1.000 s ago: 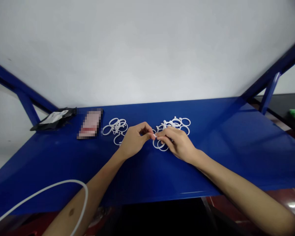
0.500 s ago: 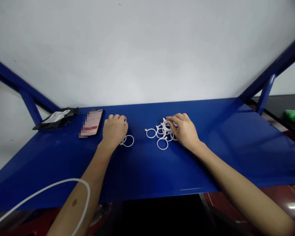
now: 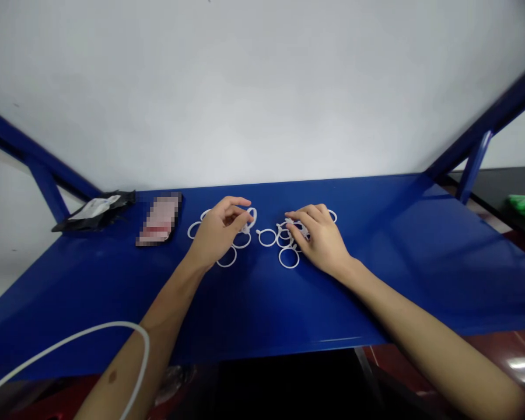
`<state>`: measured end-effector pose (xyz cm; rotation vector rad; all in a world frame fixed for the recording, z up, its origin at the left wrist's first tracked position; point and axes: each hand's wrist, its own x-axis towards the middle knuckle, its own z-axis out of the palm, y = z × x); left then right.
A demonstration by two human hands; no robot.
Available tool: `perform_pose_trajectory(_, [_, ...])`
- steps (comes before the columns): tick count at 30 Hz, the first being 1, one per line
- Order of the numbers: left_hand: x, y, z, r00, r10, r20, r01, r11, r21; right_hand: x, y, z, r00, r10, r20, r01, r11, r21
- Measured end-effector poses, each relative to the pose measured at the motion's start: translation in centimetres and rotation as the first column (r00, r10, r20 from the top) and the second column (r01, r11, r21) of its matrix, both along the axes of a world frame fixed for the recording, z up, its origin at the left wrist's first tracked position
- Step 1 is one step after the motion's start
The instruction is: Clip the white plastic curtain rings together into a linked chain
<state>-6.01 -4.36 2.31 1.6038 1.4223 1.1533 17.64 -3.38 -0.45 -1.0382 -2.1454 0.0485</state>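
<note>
Blue metal bench top (image 3: 420, 262) runs along a white wall (image 3: 262, 87), with a heap of white plastic rings (image 3: 285, 236) near its middle. Just left of the heap, the left hand (image 3: 216, 236) pinches one white plastic ring (image 3: 251, 217) by its rim, thumb against fingertips, probably to keep it clear of the others. The right hand (image 3: 324, 242) lies curled on the heap; I cannot tell whether it grips anything. Further left lies a black phone (image 3: 160, 220). Right of the heap the surface is open to its edge.
</note>
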Motion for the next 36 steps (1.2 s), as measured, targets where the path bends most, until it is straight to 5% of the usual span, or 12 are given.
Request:
perform_pose_trajectory(6, [0.9,-0.5,-0.2,0.866,-0.163,0.473,0.257,0.956,-0.141,-0.9,-1.1,-0.2,0.987,0.158,-0.022,-0.159,0.984,-0.079])
perform_pose_trajectory(13, [1.6,-0.8,-0.3,0.791,-0.171,0.587,0.324,0.932,-0.165,-0.8,-1.7,0.7,0.98,0.185,-0.076,-0.184,0.983,0.025])
perform_pose_trajectory(17, [1.9,-0.9,-0.5,0.85,-0.183,0.494,0.308,0.934,-0.183,-0.9,-1.7,0.6,0.946,0.287,-0.153,-0.288,0.957,0.017])
perform_pose_trajectory(21, [2.0,-1.0,-0.2,0.954,-0.161,0.252,0.199,0.971,-0.135,-1.3,-1.8,0.4,0.934,0.186,-0.305,-0.218,0.973,-0.076])
perform_pose_trajectory(27, [2.2,-1.6,0.2,0.98,-0.173,0.094,0.178,0.983,-0.043,-1.5,-1.8,0.6,0.888,0.077,-0.453,-0.203,0.95,-0.236])
perform_pose_trajectory(36, [2.5,-1.5,-0.8,0.991,-0.134,0.006,0.134,0.991,-0.009,-1.4,-1.6,0.3,0.879,0.126,-0.46,-0.287,0.91,-0.299])
